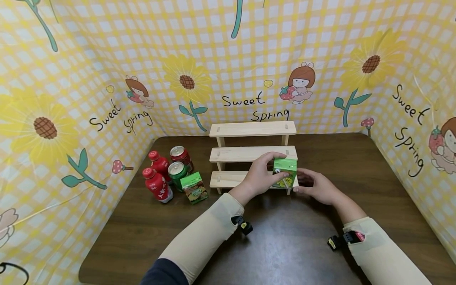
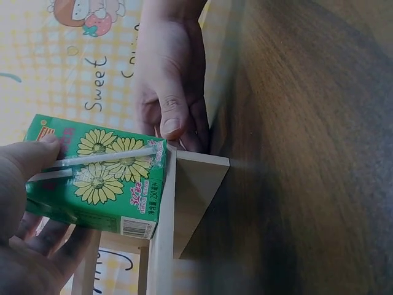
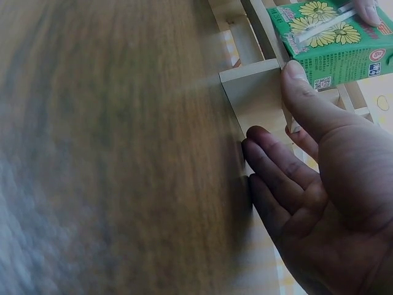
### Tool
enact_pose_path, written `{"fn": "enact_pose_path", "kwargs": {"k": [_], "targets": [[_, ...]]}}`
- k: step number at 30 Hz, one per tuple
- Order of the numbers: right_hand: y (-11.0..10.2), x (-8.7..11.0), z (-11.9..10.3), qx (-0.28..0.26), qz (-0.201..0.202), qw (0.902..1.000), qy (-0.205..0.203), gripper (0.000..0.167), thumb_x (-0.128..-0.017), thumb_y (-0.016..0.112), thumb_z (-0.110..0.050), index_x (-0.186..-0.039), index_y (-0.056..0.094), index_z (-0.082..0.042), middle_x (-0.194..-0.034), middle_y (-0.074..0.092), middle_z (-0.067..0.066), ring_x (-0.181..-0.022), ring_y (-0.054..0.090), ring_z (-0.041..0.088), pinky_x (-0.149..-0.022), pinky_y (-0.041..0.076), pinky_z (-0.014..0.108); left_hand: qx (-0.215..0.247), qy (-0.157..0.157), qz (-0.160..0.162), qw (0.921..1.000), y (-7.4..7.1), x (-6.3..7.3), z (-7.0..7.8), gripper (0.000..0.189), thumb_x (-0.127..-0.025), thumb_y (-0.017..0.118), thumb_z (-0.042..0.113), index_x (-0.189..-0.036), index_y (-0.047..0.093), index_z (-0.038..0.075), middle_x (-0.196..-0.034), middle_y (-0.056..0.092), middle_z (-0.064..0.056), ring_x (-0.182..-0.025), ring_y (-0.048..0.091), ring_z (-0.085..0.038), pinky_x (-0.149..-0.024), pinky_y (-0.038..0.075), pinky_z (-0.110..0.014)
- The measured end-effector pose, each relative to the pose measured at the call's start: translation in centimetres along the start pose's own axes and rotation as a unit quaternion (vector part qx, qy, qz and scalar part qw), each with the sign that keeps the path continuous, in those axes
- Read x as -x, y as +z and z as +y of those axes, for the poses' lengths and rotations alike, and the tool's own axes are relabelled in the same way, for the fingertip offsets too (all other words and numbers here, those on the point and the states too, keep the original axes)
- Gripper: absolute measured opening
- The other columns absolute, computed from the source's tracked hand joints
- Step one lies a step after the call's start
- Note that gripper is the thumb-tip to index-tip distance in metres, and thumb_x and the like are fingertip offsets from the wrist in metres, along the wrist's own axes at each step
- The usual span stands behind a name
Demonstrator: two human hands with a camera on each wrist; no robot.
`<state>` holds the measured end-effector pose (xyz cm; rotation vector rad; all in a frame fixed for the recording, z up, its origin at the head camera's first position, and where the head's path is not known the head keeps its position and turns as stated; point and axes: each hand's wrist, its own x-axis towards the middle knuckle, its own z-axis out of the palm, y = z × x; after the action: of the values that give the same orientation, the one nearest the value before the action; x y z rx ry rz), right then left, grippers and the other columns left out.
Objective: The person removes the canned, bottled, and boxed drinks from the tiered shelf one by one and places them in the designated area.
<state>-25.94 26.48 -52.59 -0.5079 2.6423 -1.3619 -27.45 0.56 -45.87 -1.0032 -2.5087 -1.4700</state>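
A green drink carton (image 1: 285,172) with yellow flowers and a straw stuck to its front stands upright at the right end of the lowest shelf of a wooden three-step rack (image 1: 253,153). My left hand (image 1: 258,174) grips this carton, thumb on its front and fingers behind. In the left wrist view the base of the carton (image 2: 98,178) meets the shelf board. My right hand (image 1: 318,186) is around the rack's right end, fingers loosely extended and nothing held. Its thumb (image 3: 301,83) lies at the shelf's end beside the carton; whether it touches the carton I cannot tell.
Left of the rack stand two red bottles (image 1: 158,186), a red can (image 1: 181,156), a green can (image 1: 177,174) and another green carton (image 1: 194,188). A checked yellow cloth (image 1: 228,59) walls in the dark wooden table (image 1: 142,237) at the back and sides.
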Motion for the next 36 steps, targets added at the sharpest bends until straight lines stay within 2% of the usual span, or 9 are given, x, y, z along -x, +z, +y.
{"fn": "enact_pose_path", "kwargs": {"k": [9, 16, 21, 28, 36], "targets": [[0.0, -0.1, 0.1, -0.002, -0.002, 1.0000, -0.003, 0.075, -0.095, 0.081, -0.031, -0.155, 0.046, -0.004, -0.134, 0.066, 0.018, -0.126, 0.061, 0.039, -0.103, 0.049, 0.058, 0.014, 0.001, 0.009, 0.9999, -0.4, 0.4, 0.0, 0.056, -0.090, 0.085, 0.016, -0.141, 0.063, 0.011, -0.129, 0.065, 0.002, -0.104, 0.065, -0.008, -0.088, 0.055, -0.021], [0.1, -0.2, 0.0, -0.008, 0.003, 0.9999, -0.008, 0.072, -0.093, 0.083, -0.026, -0.153, 0.050, -0.006, -0.132, 0.067, 0.017, -0.124, 0.063, 0.038, -0.102, 0.049, 0.056, 0.008, -0.009, 0.025, 0.9996, -1.4, 1.1, -0.4, 0.056, -0.089, 0.087, 0.019, -0.140, 0.065, 0.011, -0.124, 0.065, 0.004, -0.102, 0.063, -0.009, -0.091, 0.055, -0.025], [0.1, -0.3, 0.1, -0.016, 0.005, 0.9998, -0.011, 0.072, -0.092, 0.084, -0.022, -0.153, 0.050, -0.004, -0.131, 0.067, 0.018, -0.123, 0.063, 0.039, -0.102, 0.050, 0.056, 0.004, -0.021, 0.036, 0.9991, -2.4, 1.9, -0.7, 0.055, -0.089, 0.087, 0.021, -0.139, 0.066, 0.012, -0.124, 0.065, 0.006, -0.104, 0.063, -0.013, -0.094, 0.055, -0.029], [0.2, -0.3, 0.2, -0.019, 0.005, 0.9998, -0.010, 0.074, -0.092, 0.084, -0.022, -0.153, 0.049, -0.003, -0.132, 0.066, 0.018, -0.124, 0.062, 0.039, -0.103, 0.049, 0.056, 0.010, -0.039, 0.044, 0.9982, -3.5, 2.9, -1.1, 0.056, -0.089, 0.087, 0.020, -0.139, 0.066, 0.013, -0.125, 0.063, 0.004, -0.103, 0.062, -0.013, -0.096, 0.055, -0.029], [0.2, -0.3, 0.4, -0.021, 0.005, 0.9997, -0.011, 0.074, -0.091, 0.085, -0.024, -0.153, 0.050, -0.004, -0.133, 0.066, 0.017, -0.124, 0.062, 0.038, -0.103, 0.048, 0.056, 0.017, -0.037, 0.057, 0.9975, -5.0, 3.7, -0.8, 0.055, -0.089, 0.087, 0.018, -0.139, 0.066, 0.012, -0.125, 0.064, 0.002, -0.106, 0.063, -0.018, -0.096, 0.057, -0.035]]}}
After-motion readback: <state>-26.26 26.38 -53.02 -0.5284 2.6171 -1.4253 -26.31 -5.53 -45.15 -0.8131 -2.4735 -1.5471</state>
